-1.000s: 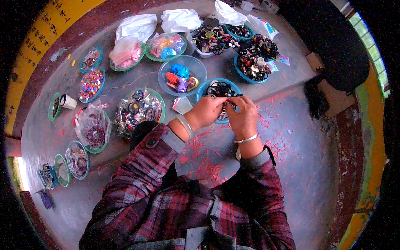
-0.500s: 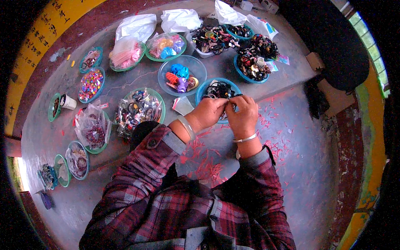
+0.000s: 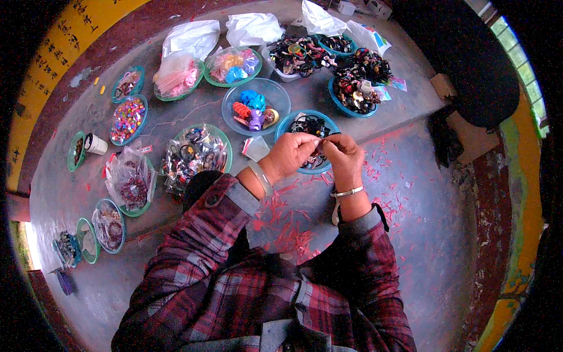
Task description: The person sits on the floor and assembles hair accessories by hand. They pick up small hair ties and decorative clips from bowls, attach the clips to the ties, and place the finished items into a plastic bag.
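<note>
The left hand (image 3: 291,154) and the right hand (image 3: 344,156) meet fingertip to fingertip over the near edge of a blue bowl (image 3: 287,124) full of small dark trinkets. Both are curled, pinching something tiny between thumbs and forefingers; the piece itself is too small and too covered by the fingers to make out. The bowl sits just beyond the knuckles, partly hidden by the hands. Left of it stands a clear bowl (image 3: 277,94) holding bright blue, orange and purple pieces, and further left a green plate (image 3: 226,148) under a crumpled plastic bag. Red scraps (image 3: 291,234) lie scattered on the grey floor near the wrists. The far dishes blur together, and the plaid sleeves hide the lap.
</note>
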Demonstrator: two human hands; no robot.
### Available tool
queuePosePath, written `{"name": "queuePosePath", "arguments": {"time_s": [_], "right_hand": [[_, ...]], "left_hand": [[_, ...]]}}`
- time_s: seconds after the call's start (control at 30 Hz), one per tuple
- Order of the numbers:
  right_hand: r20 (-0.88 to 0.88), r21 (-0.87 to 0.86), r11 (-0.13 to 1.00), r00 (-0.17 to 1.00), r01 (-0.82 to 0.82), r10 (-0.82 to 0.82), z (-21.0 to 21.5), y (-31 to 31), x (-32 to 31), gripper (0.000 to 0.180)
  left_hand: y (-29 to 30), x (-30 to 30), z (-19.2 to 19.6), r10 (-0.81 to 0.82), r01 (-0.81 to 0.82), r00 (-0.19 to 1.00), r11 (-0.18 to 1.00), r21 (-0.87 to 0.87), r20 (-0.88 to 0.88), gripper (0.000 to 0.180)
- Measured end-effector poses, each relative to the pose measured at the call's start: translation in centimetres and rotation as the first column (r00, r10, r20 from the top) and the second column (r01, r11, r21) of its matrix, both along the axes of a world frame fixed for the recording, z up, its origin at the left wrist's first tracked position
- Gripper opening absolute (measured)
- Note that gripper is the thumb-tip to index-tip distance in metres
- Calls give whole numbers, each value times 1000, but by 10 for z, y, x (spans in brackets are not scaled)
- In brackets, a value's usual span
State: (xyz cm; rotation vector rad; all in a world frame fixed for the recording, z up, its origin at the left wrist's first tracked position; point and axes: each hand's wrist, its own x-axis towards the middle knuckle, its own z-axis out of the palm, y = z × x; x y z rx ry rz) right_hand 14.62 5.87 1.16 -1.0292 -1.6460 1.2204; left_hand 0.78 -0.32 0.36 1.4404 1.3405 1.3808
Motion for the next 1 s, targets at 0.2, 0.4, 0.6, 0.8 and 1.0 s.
{"name": "queuePosePath", "arguments": {"time_s": [0.2, 0.4, 0.6, 0.8, 1.0], "right_hand": [[-156, -182, 983, 988, -34, 5, 6, 1, 0, 8], [-253, -281, 959, 966, -27, -46, 2, 8, 3, 9], [-217, -324, 946, 971, 21, -96, 1, 18, 13, 11], [-289, -326, 945, 949, 26, -126, 7, 25, 27, 11], [-194, -267, 952, 960, 147, -202, 20, 23, 60, 10]], "left_hand": [[1, -3, 1, -41, 60, 976, 995, -83, 216, 29], [3, -8, -1, -87, 144, 845, 987, -67, 528, 33], [2, -12, 3, 5, 96, 708, 990, -103, 706, 31], [5, -19, -3, 85, 10, 645, 993, -120, 759, 27], [7, -21, -10, 69, 49, 616, 991, -126, 784, 29]]}}
